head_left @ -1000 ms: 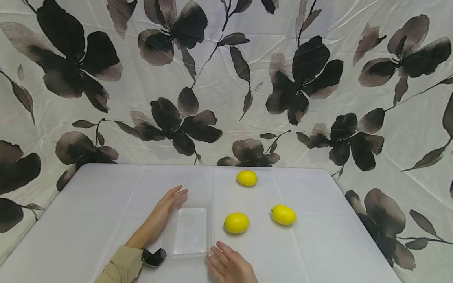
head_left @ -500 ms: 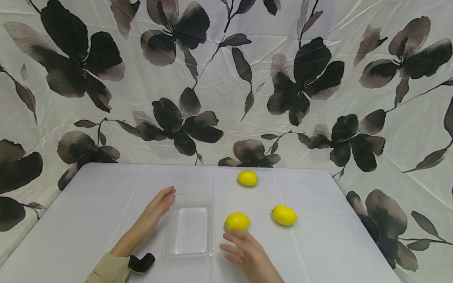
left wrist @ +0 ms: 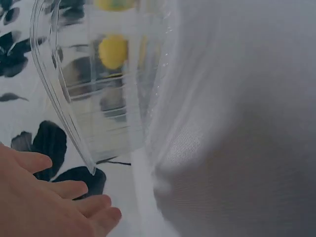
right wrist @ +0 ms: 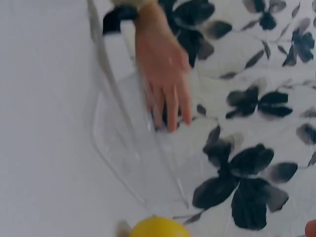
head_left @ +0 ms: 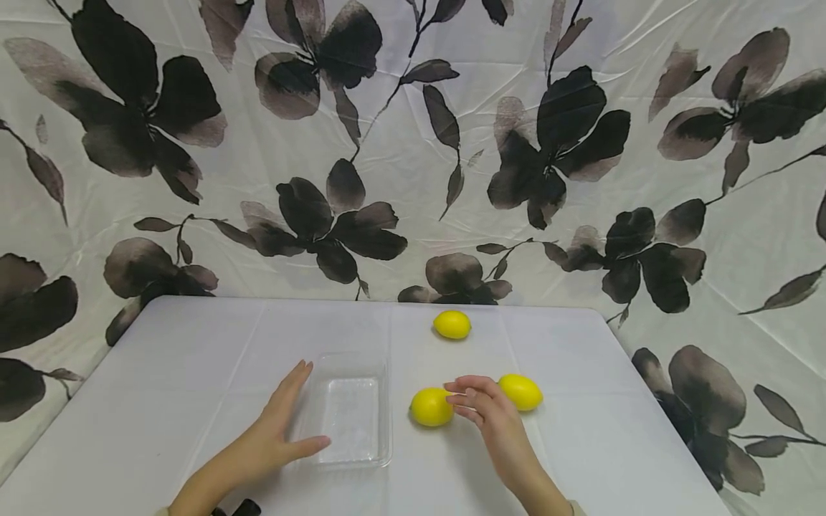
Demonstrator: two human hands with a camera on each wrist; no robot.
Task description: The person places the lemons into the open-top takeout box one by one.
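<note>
A clear plastic container [head_left: 351, 430] stands upright on the white-covered table. My left hand [head_left: 267, 433] is at its left side, fingers straight and thumb spread over the near left part; whether it touches is unclear. In the left wrist view that hand's fingers [left wrist: 69, 190] look apart from the container wall [left wrist: 98, 133]. My right hand [head_left: 497, 423] hovers between two yellow lemons, fingers loosely bent and holding nothing. Its fingertips overlap the edge of the nearer left lemon [head_left: 429, 407]; contact cannot be told. Behind the hand, the right lemon [head_left: 523, 392] is partly covered.
A third lemon [head_left: 452, 325] lies near the table's far edge. Behind the table [head_left: 174, 373] hangs a white cloth [head_left: 445, 236] with dark flowers. A black device [head_left: 245, 507] shows at my left wrist.
My right hand has left the container's near right corner and moved right and away, to the lemons. My left hand has drawn back toward me, its thumb now spread. Container and lemons stay put.
</note>
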